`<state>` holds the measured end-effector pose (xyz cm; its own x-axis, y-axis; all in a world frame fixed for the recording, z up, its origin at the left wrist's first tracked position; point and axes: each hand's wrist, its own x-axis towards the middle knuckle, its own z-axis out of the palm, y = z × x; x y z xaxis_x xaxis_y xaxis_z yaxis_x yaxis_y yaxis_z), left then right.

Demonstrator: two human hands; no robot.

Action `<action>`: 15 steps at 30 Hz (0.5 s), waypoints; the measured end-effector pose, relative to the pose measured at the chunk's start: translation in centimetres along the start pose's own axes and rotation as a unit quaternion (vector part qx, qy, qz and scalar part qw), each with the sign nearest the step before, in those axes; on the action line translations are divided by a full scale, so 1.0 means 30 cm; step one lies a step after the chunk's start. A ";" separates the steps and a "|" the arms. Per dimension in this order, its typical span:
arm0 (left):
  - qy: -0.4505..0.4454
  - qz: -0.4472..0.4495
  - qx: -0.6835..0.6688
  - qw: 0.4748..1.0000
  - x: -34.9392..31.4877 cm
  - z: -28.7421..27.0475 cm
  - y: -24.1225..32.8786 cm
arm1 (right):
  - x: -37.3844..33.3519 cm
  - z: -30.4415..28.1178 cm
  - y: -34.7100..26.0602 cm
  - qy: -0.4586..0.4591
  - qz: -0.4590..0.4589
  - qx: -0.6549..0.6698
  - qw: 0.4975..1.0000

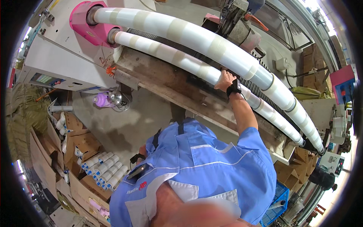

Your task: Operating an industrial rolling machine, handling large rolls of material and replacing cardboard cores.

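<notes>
My right hand point(225, 79), with a black band on its wrist, lies over the thinner white roll point(185, 60). Its fingers curl over the roll's far side, and their tips are partly hidden. This long roll has beige bands and runs beside a thicker banded white roll point(196, 34). The left ends of both fit onto metal spindles in a pink housing point(90, 32). At my side hangs my left hand point(142, 150), mostly hidden by my body and sleeve; whether it holds anything does not show.
A stained metal trough point(166, 83) runs below the rolls. Down at the left, cardboard boxes point(85, 185) hold several white tubes point(109, 170). A purple-and-metal device point(107, 99) stands on the floor. Behind the rolls is a motor-like unit point(242, 36); a blue crate point(278, 204) sits at lower right.
</notes>
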<state>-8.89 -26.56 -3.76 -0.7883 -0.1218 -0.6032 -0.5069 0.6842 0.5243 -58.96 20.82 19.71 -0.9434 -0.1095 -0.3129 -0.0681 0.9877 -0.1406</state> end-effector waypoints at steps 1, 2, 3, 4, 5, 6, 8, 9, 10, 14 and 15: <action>0.002 0.000 -0.005 1.000 -0.006 0.003 -0.002 | -0.003 0.019 -0.002 0.000 -0.001 -0.001 1.000; 0.003 0.001 -0.010 1.000 0.001 0.010 -0.002 | -0.011 0.032 -0.008 0.049 -0.009 -0.003 0.999; 0.001 0.001 -0.014 1.000 0.002 0.013 -0.005 | -0.021 0.040 -0.006 0.097 -0.016 -0.005 0.995; 0.001 0.004 -0.013 1.000 0.007 0.015 -0.008 | -0.048 0.048 0.006 0.100 -0.014 -0.007 0.995; 0.002 0.004 -0.012 1.000 0.006 0.025 -0.016 | -0.088 0.053 -0.001 0.170 -0.057 0.005 0.984; -0.001 0.006 -0.010 1.000 0.014 0.036 -0.030 | -0.132 0.048 -0.004 0.242 -0.095 0.014 0.965; -0.012 0.013 0.006 1.000 0.044 0.053 -0.047 | -0.204 0.089 0.061 0.280 -0.081 -0.013 0.956; -0.019 0.018 0.017 1.000 0.060 0.063 -0.064 | -0.246 0.094 0.090 0.258 -0.044 -0.011 0.965; -0.027 0.024 0.028 0.999 0.083 0.075 -0.075 | -0.290 0.095 0.121 0.236 -0.005 -0.009 0.972; -0.040 0.044 0.035 0.998 0.161 0.186 -0.162 | -0.441 0.036 0.158 0.189 -0.020 0.008 0.982; -0.047 0.049 0.037 0.997 0.188 0.191 -0.166 | -0.486 0.001 0.143 0.226 -0.049 0.037 0.972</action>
<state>-8.81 -26.54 -13.20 -0.7947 0.0147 -0.6068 -0.3984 0.7416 0.5397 -45.47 26.65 23.64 -0.9811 -0.1261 0.1467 -0.1568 0.9626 -0.2210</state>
